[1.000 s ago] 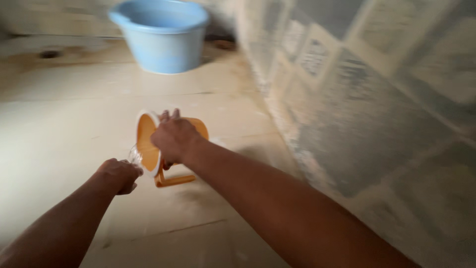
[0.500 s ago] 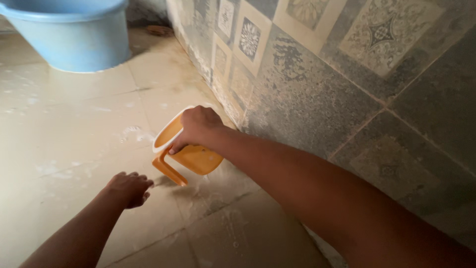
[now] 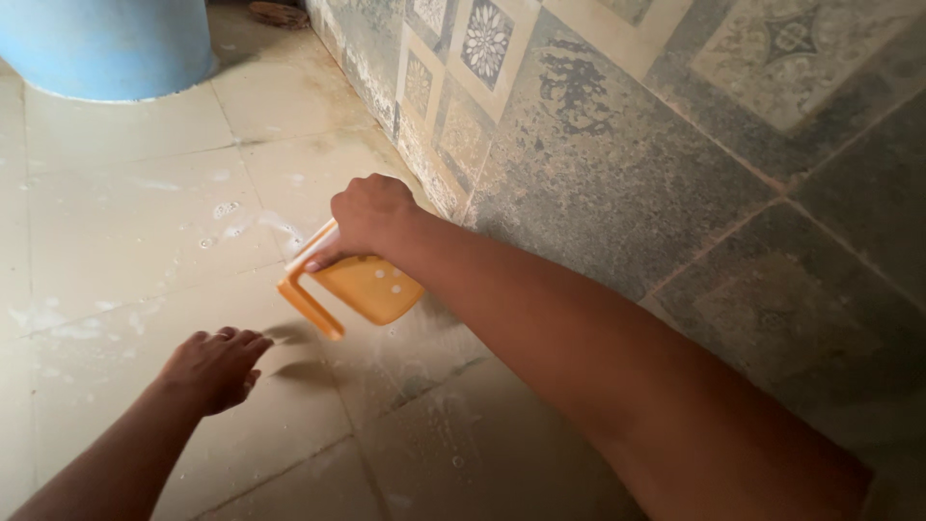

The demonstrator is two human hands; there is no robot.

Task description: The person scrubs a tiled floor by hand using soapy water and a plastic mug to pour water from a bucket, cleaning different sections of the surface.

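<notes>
The right hand (image 3: 371,214) clamps over the rim of an orange plastic jug (image 3: 362,285), tipped with its handle hanging down so its mouth faces the wet tiled floor (image 3: 125,232), low beside the patterned wall (image 3: 617,164). The left hand (image 3: 214,367) hovers apart, empty, fingers loosely curled. 1 blue tub (image 3: 106,48) stands well behind.

— What are you standing over?

— You have a floor (image 3: 125,203) of pale cream tiles, wet in patches, with white foam flecks and bubbles (image 3: 227,207) scattered near the middle.

— Anything resting on it?

— A light blue tub (image 3: 106,43) sits at the far left (only its lower part shows), beside the patterned wall's foot.
</notes>
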